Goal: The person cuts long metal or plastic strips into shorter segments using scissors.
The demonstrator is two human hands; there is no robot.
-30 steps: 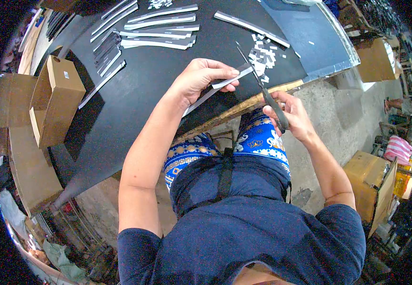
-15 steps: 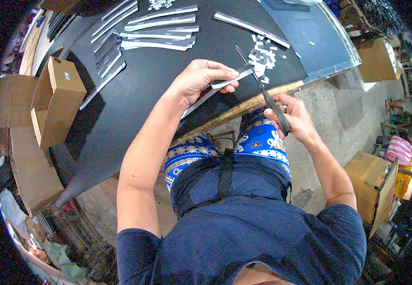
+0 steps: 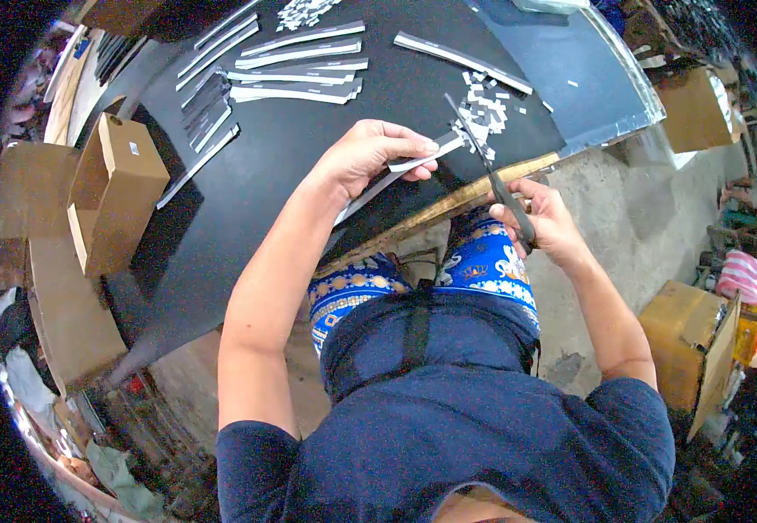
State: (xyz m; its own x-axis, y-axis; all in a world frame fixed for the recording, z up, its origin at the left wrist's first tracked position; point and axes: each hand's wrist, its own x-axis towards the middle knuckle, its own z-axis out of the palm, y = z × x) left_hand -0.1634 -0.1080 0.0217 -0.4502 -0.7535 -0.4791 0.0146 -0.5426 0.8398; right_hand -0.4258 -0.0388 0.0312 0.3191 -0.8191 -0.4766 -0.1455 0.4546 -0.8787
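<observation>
My left hand pinches a long black-and-white strip between thumb and fingers. One end of the strip trails down to the lower left, and the other reaches the blades of the scissors. In my right hand are black-handled scissors, their blades pointing up and away over the table. Just beyond the blades lies a heap of small cut pieces, white and dark. Behind that heap rests another long strip.
Several bundles of strips lie across the black table. More small pieces are at the far edge. An open cardboard box stands on the left. The table's wooden edge runs before my legs. A carton sits right.
The scissors and the strip's end have shifted slightly, with the blades now closer together. The whole view has moved a little. Both hands keep their holds.
</observation>
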